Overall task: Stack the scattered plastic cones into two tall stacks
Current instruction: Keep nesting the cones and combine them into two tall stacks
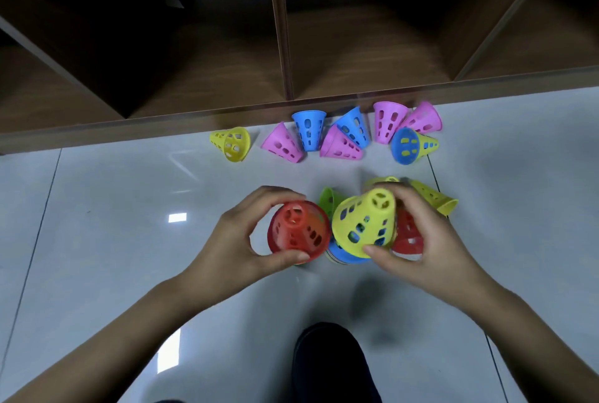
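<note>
The left hand [233,240] curls its fingers round the red stack [296,231]. The right hand [431,240] grips the yellow cone [364,222] capping a tilted stack just beside it on the floor [97,224]. The stacks are so close that a nudge could topple either. A green cone [327,200] and a red cone [408,237] crowd behind; pink cones [282,143] lie far, by the shelf [282,46].

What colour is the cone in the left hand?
The cone held by the left hand is red; head view shows it best.

Glossy grey tiled floor [97,208], brown wooden shelving [356,55], perhaps a dark shoe [334,363].
</note>
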